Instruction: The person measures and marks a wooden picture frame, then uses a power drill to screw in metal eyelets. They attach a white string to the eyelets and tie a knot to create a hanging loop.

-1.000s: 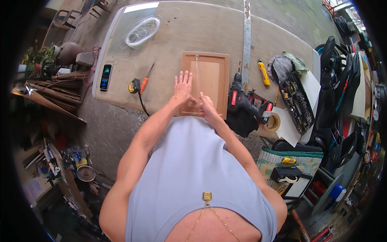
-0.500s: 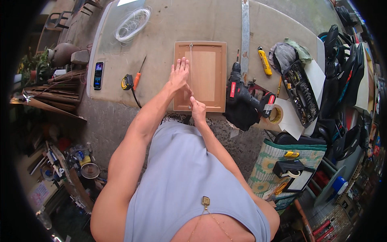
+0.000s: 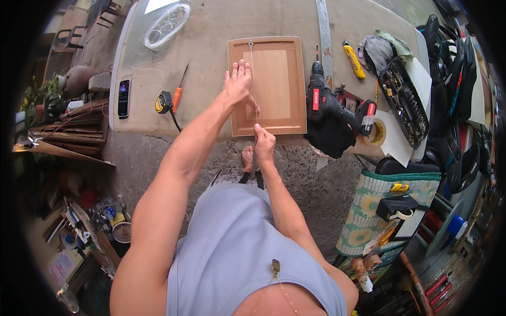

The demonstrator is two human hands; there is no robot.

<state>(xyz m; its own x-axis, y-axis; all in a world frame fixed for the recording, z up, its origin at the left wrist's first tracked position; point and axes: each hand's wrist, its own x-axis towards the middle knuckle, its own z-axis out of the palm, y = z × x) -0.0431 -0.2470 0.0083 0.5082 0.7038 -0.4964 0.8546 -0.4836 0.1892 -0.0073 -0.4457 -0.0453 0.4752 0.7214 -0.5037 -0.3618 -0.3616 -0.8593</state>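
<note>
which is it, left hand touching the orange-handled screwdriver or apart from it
Apart: the head view plainly shows tabletop between the left hand and the orange-handled screwdriver.

a rectangular brown wooden frame (image 3: 298, 84) lies flat on the counter (image 3: 205, 47), long sides pointing away from the person, its near end at the counter's front edge. a paler panel (image 3: 272, 87) fills its middle. a metal eye (image 3: 251, 43) sits at the far rail, left of centre. from it a thin, pale cord (image 3: 253, 72) runs straight and taut along the frame to the near rail.
</note>
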